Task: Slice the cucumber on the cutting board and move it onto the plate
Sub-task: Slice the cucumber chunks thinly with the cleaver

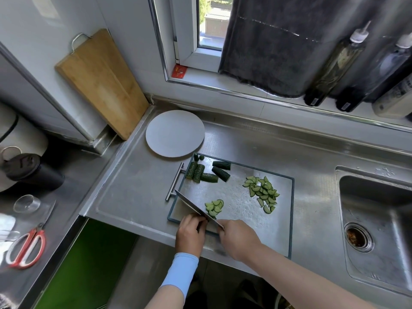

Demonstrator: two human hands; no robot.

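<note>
Steel cutting board (234,197) carries two heaps of slices (263,192), and uncut chunks (209,171) wait at its far left corner. About half cut, I judge, with nothing plated. The plate (175,133) lies bare just beyond that corner, an open path. My right hand (238,238) grips the knife (194,207). My left hand (190,233) curls beside the blade, and I cannot tell whether it holds anything. The sink (379,219) drops off to the right.

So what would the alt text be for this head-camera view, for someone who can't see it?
A person's right hand holds a knife over a steel cutting board, the left hand curled beside the blade. Two heaps of half-moon cucumber slices and several uncut chunks lie on the board; a white plate beyond it holds no cucumber yet.
</note>
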